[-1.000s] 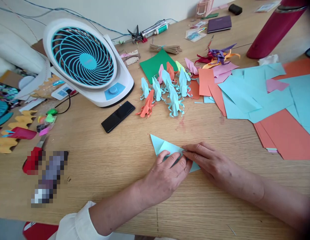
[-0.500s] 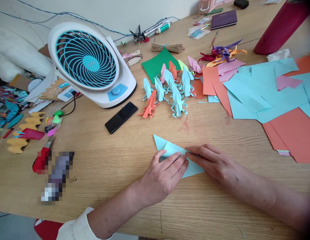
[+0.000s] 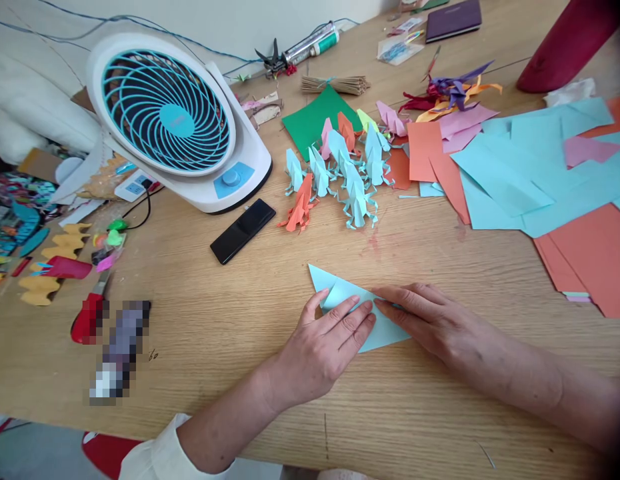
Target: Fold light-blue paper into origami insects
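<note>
A folded sheet of light blue paper (image 3: 383,333) lies on the wooden table in front of me, its pointed corner toward the upper left. My left hand (image 3: 335,333) rests on it with fingers spread and flat, the little finger bent a little apart; its thumb is hidden. My right hand (image 3: 430,320) is at the sheet's right side, fingers close together on the crease, the tips almost meeting those of my left hand. Its thumb is out of sight under the hand. Behind the sheet stand several folded paper animals, among them a light blue one (image 3: 357,203) and an orange one (image 3: 301,205).
A white fan (image 3: 176,120) and a black phone (image 3: 243,231) stand left of the paper animals. Loose blue sheets (image 3: 505,173) and orange sheets (image 3: 590,260) spread to the right. Red-handled scissors (image 3: 87,319) lie at the left. A dark red bottle (image 3: 565,47) is at the back right.
The view has shifted slightly. Both hands stay on the blue sheet in nearly the same pose, with only small finger movement along the crease.
</note>
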`<state>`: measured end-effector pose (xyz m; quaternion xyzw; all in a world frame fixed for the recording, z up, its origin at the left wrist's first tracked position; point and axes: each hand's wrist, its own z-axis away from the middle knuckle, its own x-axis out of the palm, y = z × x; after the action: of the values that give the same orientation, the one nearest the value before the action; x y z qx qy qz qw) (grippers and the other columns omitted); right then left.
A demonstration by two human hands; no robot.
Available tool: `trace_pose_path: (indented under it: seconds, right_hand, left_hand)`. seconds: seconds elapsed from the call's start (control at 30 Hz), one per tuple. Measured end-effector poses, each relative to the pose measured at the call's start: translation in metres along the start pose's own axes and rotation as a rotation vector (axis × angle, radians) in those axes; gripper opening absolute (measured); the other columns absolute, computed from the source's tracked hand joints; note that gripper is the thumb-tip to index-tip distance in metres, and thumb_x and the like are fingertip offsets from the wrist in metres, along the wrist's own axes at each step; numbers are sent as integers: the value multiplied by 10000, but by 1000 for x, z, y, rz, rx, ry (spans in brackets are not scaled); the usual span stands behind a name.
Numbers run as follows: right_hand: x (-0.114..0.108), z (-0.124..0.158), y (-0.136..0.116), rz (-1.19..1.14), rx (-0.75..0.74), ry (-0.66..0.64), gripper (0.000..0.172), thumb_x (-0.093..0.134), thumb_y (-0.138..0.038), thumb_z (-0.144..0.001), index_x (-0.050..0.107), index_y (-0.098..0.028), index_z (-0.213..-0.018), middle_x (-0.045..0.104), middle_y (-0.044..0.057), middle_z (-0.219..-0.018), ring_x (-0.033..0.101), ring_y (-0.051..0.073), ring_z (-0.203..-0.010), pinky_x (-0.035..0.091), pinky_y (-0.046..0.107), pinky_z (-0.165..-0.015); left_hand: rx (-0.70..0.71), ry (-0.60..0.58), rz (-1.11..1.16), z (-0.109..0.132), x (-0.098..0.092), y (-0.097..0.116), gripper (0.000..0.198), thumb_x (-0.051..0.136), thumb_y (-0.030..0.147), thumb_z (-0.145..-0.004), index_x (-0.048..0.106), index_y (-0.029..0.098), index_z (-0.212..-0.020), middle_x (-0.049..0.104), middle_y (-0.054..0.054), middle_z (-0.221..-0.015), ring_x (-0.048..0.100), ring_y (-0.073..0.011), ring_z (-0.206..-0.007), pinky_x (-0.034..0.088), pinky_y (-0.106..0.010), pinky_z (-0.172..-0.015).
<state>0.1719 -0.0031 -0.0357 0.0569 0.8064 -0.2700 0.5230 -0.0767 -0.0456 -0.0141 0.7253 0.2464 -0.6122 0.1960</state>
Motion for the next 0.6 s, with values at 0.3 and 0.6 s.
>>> trace_pose_path:
  seconds: [0.3,0.6]
  right_hand:
    - [-6,-5,-2,43,18,-9,366,352,-130,-994,592,-112,-1270,607,168,-1253,556,263,-1041,450,434,-872]
    - [-13,2,-2,144,-140,1,325,400,-91,-982,616,-52,-1222,636,187,-1227,605,250,-984,500,422,-841]
  left_hand:
    - [-33,1,12,-1,2,2,378,399,130,-996,529,104,-1350,528,-114,-1443,456,-267,-1348,224,-544,-1134]
    - [-35,0,19,-1,3,1,388,410,125,-990,515,121,-1363,535,-106,-1440,454,-241,-1351,243,-552,-1148]
